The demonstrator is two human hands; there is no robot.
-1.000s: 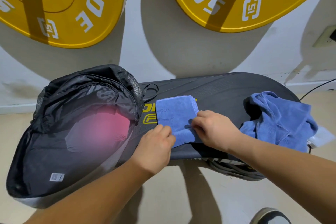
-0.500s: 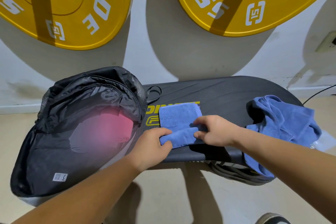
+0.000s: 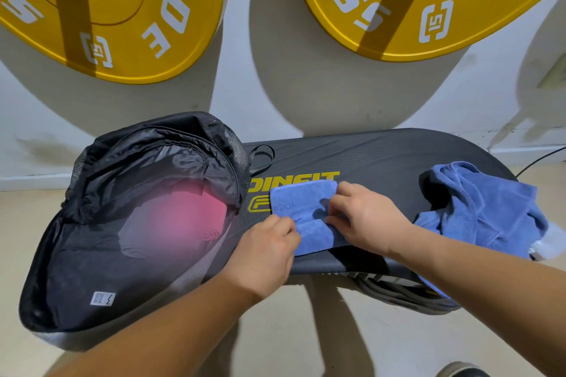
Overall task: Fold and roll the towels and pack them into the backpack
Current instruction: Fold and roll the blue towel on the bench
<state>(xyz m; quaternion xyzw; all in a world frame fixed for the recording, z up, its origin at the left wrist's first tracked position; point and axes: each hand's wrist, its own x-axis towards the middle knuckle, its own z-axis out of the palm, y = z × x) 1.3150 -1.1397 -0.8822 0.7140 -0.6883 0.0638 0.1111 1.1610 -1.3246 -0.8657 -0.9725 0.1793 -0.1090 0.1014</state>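
Observation:
A small folded blue towel [image 3: 301,200] lies on the black bench [image 3: 382,159], its near end curled into a short roll. My left hand [image 3: 266,254] pinches the roll's left end. My right hand [image 3: 364,217] presses on its right end, fingers curled over the cloth. An open black backpack [image 3: 101,260] lies at the bench's left end, with a rolled towel showing inside under a pink blur. A second blue towel [image 3: 487,208] sits crumpled at the bench's right end.
Two large yellow weight plates [image 3: 128,18] hang on the white wall behind the bench. A black cable [image 3: 539,159] runs along the floor at the right. A shoe [image 3: 459,370] shows at the bottom right on the beige floor.
Both hands have moved away from me along the towel, rolling its near end up. The flat part of the towel has become shorter.

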